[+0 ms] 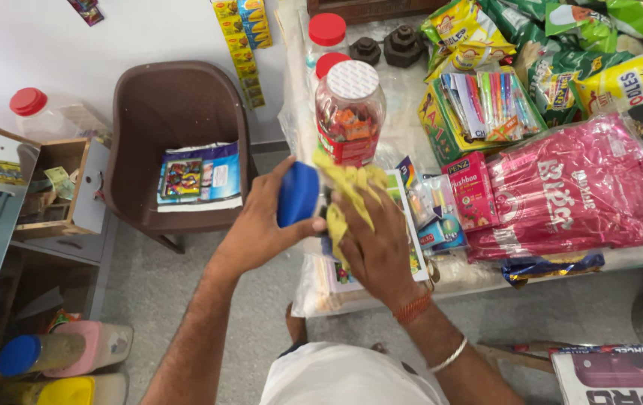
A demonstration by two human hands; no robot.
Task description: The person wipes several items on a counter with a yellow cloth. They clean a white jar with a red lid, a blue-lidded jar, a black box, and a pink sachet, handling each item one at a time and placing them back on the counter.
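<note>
My left hand (261, 225) grips a blue-lidded jar by its blue lid (298, 193), held sideways above the counter's near edge. My right hand (378, 247) presses a yellow cloth (350, 193) against the jar's body, which the cloth and hand mostly hide. Just beyond the cloth stands a clear jar (349, 112) of wrapped sweets with a patterned lid, upright on the counter (411, 127).
Red-lidded jars (326, 34), pen packs (486, 105), pink packets (576, 187) and snack bags (561, 45) crowd the counter. A brown plastic chair (171, 127) holding a packet stands on the left. A wooden drawer box (66, 187) and floor jars (44, 352) are at far left. A carton (614, 375) sits bottom right.
</note>
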